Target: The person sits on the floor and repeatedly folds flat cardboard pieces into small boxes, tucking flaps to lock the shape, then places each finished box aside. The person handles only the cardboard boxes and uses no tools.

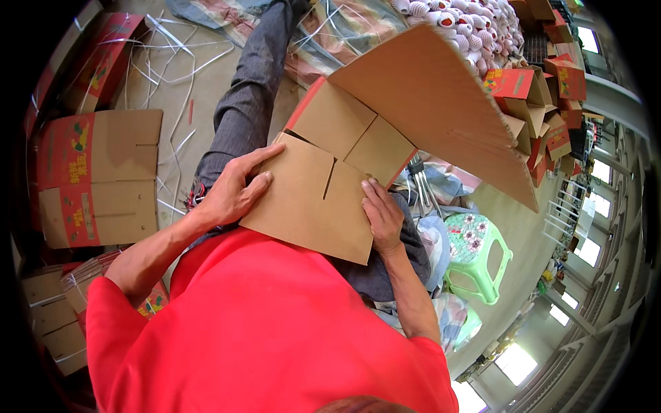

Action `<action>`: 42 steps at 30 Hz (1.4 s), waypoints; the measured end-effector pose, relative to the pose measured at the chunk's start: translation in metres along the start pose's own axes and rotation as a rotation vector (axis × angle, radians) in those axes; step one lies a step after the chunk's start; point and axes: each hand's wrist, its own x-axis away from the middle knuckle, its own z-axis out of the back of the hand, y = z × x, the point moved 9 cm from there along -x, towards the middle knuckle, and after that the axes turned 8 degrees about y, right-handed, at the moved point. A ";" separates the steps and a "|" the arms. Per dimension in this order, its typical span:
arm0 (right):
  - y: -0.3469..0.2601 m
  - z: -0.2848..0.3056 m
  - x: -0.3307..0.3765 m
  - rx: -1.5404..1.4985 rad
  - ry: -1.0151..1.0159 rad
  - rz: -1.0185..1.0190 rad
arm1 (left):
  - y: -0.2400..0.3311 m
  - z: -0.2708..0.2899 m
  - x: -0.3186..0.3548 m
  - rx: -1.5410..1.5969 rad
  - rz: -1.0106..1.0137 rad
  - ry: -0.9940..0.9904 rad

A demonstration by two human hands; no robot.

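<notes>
Head view shows us a large brown cardboard box (pixel 385 131), half folded, resting across the lap at the centre of the frame, its long flap rising toward the upper right. Our left hand (pixel 234 189) lies flat on the left edge of the nearest flap, fingers spread and extended, pressing on the card rather than closing round it. Our right hand (pixel 382 217) sits at the lower right edge of the same flap, fingers bent over the card and thumb tucked at its border; we cannot tell how much of the edge it actually pinches. A slit in the flap runs between the two hands. Below them, a red shirt (pixel 275 330) fills the lower middle of the frame, and a grey trouser leg (pixel 248 96) stretches toward the upper centre. At the left lies a flattened red-printed carton (pixel 96 179) on the floor (pixel 186 76), with white strapping strips (pixel 172 48) scattered above it. A green plastic stool (pixel 478 255) stands at the right, and more red cartons (pixel 537 89) are stacked at the upper right.
</notes>
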 end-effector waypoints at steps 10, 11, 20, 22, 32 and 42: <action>0.022 0.010 0.048 0.035 0.006 -0.176 | -0.003 -0.046 -0.044 0.033 0.088 -0.133; 0.026 0.011 0.050 0.043 0.020 -0.184 | -0.002 -0.053 -0.053 0.036 0.065 -0.131; 0.066 0.008 0.075 0.085 -0.025 -0.273 | -0.026 -0.090 -0.111 -0.093 0.183 -0.214; 0.071 0.010 0.068 0.144 -0.004 -0.269 | -0.031 -0.094 -0.127 -0.132 0.165 -0.210; 0.107 -0.013 0.066 0.127 0.001 -0.312 | 0.080 -0.063 -0.100 -0.300 -0.572 0.011; 0.122 -0.014 0.091 -0.219 0.062 -0.824 | 0.055 -0.105 -0.116 -0.599 -0.658 -0.139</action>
